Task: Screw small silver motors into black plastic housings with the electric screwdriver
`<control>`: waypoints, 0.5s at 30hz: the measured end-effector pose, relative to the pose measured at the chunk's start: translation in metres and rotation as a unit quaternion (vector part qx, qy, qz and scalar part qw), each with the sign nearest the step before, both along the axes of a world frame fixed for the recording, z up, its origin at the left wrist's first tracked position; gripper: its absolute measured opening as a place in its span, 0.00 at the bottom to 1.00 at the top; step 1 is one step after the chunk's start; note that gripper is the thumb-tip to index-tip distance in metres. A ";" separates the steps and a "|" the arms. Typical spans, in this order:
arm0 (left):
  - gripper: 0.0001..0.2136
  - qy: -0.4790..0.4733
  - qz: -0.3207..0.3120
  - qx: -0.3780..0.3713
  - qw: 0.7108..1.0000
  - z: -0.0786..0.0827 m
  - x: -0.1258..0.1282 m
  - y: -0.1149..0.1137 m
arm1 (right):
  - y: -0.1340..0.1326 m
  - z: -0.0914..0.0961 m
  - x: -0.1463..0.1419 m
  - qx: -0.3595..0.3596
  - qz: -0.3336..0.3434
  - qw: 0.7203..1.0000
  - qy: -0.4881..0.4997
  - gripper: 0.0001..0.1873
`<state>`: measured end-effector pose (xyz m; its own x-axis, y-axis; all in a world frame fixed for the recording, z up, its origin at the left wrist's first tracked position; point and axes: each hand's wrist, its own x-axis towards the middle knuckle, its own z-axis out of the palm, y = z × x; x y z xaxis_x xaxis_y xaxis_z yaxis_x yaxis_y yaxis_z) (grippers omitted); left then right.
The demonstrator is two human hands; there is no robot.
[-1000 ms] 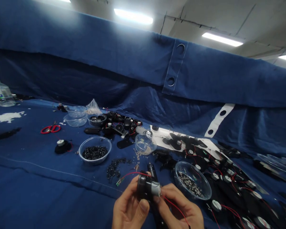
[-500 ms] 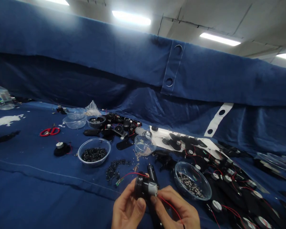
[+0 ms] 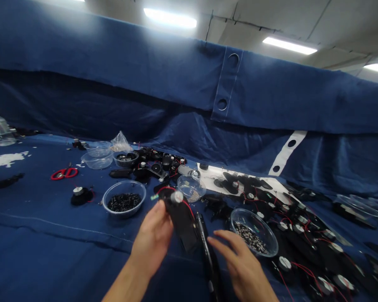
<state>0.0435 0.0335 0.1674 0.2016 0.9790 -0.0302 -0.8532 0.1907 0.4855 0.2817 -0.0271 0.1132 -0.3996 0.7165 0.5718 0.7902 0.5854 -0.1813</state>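
My left hand (image 3: 153, 239) grips a black plastic housing (image 3: 183, 224) by its left edge and holds it up over the cloth. A small silver motor (image 3: 177, 196) sits at the housing's top, with red wires and a small green circuit board (image 3: 154, 196) hanging off it. My right hand (image 3: 239, 258) is open, its fingers apart and holding nothing. Between the hands lies a black pen-shaped screwdriver (image 3: 209, 256), close to the right fingertips; whether they touch it I cannot tell. Just beyond the right hand stands a clear bowl (image 3: 272, 246) of small screws.
Left are a bowl (image 3: 106, 204) of small black parts, red scissors (image 3: 64, 173) and another motor unit (image 3: 82, 195). A clear tub (image 3: 189, 186) lies tipped behind the housing. Several motor assemblies (image 3: 302, 239) with red wires crowd the right. A blue cloth wall (image 3: 176, 84) rises behind.
The housing has been raised and turned away from me in my left hand. My right hand has let go of it and moved right, its fingers now spread.
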 end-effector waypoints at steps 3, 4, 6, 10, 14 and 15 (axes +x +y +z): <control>0.13 -0.024 -0.036 0.013 0.999 0.014 -0.004 0.038 | 0.011 0.000 0.014 -0.028 0.149 0.959 -0.239 0.31; 0.15 -0.028 -0.045 0.013 0.999 0.015 -0.004 0.048 | 0.017 0.004 0.013 -0.045 0.194 0.938 -0.285 0.28; 0.19 -0.036 -0.058 0.012 0.998 0.011 -0.002 0.064 | 0.027 0.016 0.006 -0.084 0.245 0.910 -0.323 0.22; 0.20 -0.040 -0.055 0.013 0.998 -0.012 -0.004 0.077 | 0.040 0.029 -0.013 -0.104 0.252 0.921 -0.276 0.18; 0.14 -0.041 -0.021 0.027 0.999 -0.024 -0.011 0.077 | 0.030 0.013 -0.008 0.012 0.271 0.962 -0.040 0.10; 0.12 -0.042 -0.016 0.033 0.998 -0.025 -0.012 0.077 | 0.023 0.010 -0.001 0.030 0.262 0.963 0.056 0.09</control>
